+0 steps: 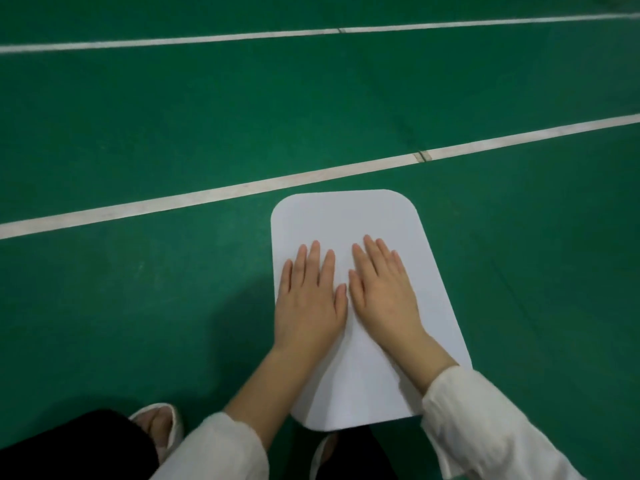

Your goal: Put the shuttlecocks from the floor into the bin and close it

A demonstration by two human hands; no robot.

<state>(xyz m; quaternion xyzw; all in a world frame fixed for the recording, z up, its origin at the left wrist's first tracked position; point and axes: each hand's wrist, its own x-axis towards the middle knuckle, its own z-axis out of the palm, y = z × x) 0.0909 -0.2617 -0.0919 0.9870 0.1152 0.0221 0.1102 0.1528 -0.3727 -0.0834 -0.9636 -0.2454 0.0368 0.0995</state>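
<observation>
Hands (310, 303) (384, 299) flat on apparent bin lid (346, 216)

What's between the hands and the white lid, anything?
Nothing visible. The left hand and the right hand both lie flat, fingers straight, directly on the white lid, side by side near its middle. What lies under the lid is hidden, so whether anything is caught at its edge cannot be told.
</observation>
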